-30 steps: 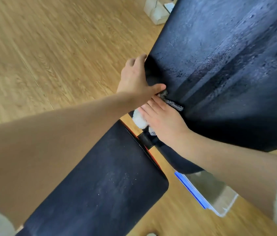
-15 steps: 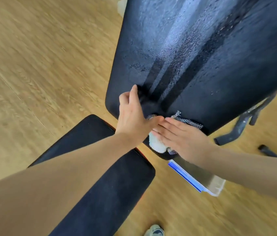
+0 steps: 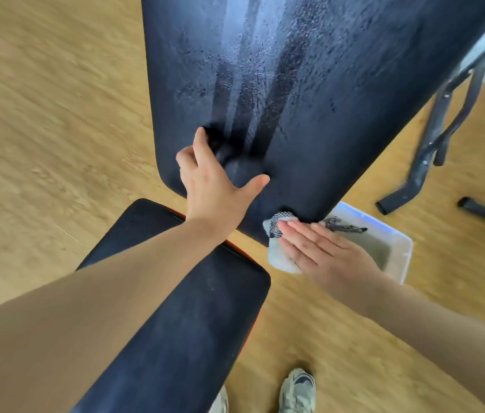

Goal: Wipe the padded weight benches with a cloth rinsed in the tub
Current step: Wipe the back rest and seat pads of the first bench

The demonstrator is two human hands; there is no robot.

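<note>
Nearest us, the shoes (image 3: 297, 389) stood on the wood floor (image 3: 41, 120) beside the seat pad (image 3: 175, 308), its black vinyl dusty and dull, apparently not wiped yet. Our right hand (image 3: 321, 248) lay flat, fingers (image 3: 298, 234) together and extended, pressing the cloth (image 3: 278, 248) against the bottom edge of the back pad (image 3: 310, 99); not a clamp, only a palm press, so we judged the cloth could slip off the rounded edge and fall toward the tub (image 3: 396, 248) right underneath, or onto the floor. Our left hand (image 3: 214, 180) was spread open against the lower back pad, thumb out, bracing it and gripping nothing; hands were apart. The back pad was wet, streaked and beaded, so the bracing hand could slide, and drips could make the floor slick near our feet. Tub water looked murky, so re-rinsing might only smear the dirt. Further off, dark frame legs (image 3: 432, 138) stood on the floor to the right; room otherwise blurred.
</note>
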